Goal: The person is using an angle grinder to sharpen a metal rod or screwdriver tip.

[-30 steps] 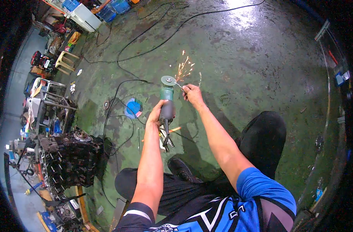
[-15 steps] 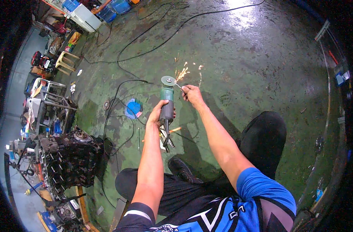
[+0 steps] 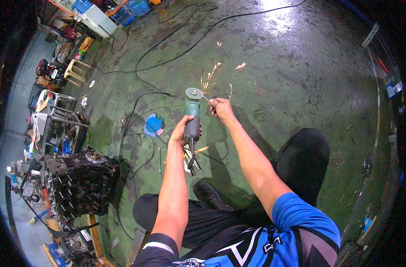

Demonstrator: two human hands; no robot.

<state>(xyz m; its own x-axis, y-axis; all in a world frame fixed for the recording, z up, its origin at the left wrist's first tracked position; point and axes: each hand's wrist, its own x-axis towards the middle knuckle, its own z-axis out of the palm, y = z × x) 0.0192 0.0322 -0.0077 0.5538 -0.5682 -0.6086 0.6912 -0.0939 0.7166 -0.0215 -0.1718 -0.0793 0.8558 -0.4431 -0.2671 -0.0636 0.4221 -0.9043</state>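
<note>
My left hand [image 3: 180, 129] is wrapped round the dark body of a green and black angle grinder [image 3: 192, 116], which points away from me. At its far end sits a pale grinding disc [image 3: 190, 92]. Just right of the disc, my right hand [image 3: 221, 109] pinches a thin metal rod [image 3: 206, 98], its tip against the disc's right edge. Orange sparks [image 3: 207, 81] fly up and away from that contact. What kind of piece the rod is, I cannot make out. The grinder's cord [image 3: 192, 153] hangs toward me from its rear.
A greasy engine block [image 3: 80, 184] stands at the left, near a beige plastic stool [image 3: 76, 72] and cluttered shelving. Black cables [image 3: 143, 66] snake across the green floor. A blue round item [image 3: 153, 125] and a thin rod [image 3: 159, 159] lie left of the grinder.
The sparks have spread farther up and to the right. Both hands and the grinder have stayed almost where they were.
</note>
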